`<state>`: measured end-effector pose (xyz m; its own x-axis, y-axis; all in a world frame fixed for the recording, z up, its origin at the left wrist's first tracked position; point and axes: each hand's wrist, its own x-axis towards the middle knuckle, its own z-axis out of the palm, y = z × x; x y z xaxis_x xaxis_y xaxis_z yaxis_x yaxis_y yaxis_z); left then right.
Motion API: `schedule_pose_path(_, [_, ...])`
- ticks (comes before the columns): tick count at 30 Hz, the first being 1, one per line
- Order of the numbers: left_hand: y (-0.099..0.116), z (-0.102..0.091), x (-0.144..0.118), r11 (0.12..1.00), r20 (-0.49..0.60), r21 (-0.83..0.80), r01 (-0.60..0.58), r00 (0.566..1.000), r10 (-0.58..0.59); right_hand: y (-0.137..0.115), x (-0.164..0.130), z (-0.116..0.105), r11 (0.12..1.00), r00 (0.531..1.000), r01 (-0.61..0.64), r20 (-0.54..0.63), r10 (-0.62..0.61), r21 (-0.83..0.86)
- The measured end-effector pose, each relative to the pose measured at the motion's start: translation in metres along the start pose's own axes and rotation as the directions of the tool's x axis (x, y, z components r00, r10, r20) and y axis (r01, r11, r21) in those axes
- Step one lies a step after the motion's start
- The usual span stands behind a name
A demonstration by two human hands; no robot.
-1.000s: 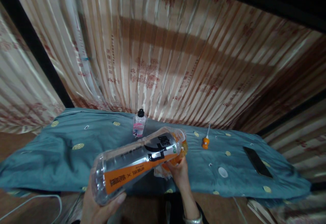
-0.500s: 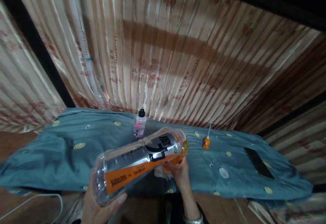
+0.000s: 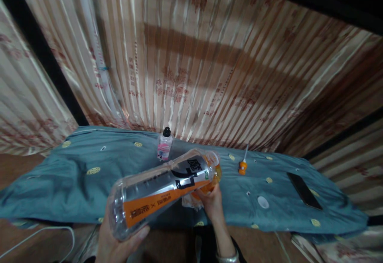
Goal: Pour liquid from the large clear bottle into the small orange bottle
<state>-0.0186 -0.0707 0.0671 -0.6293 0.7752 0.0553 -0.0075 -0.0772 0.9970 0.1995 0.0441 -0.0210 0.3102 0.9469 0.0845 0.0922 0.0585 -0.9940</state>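
My left hand (image 3: 111, 242) is wrapped round the base of a large clear plastic drink bottle (image 3: 167, 189) with an orange and silver label. The bottle lies tilted almost level, its uncapped mouth pointing right. Under that mouth, my right hand (image 3: 213, 207) grips an amber-orange bottle (image 3: 218, 175), mostly hidden behind the larger one. Whether liquid is flowing between them I cannot make out. Further right lies an orange pump head (image 3: 242, 168) with a pale tube. A white round cap (image 3: 263, 202) rests nearer the front edge.
Behind the large bottle stands a small clear bottle (image 3: 164, 146) with a pink label and black cap. A dark phone (image 3: 304, 190) lies at the right of the teal patterned bedding (image 3: 119, 191). Pleated curtains (image 3: 185, 55) hang behind, and a white cable (image 3: 38, 231) trails lower left.
Hardly anything differs. Both hands and the two bottles they hold keep the same pose, and only the camera view has shifted very slightly.
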Motion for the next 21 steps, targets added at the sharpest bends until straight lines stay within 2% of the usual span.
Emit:
schedule_pose_path(10, [0.004,0.001,-0.001,1.0,-0.003,-0.004,0.01,1.0,-0.01,-0.005,-0.002,0.001,0.999,0.999,-0.02,-0.036,0.019,-0.029])
schedule_pose_path(21, [0.003,-0.001,0.001,1.0,0.023,0.007,-0.011,1.0,0.011,-0.014,-0.003,0.002,0.999,1.0,-0.026,-0.008,0.027,0.043])
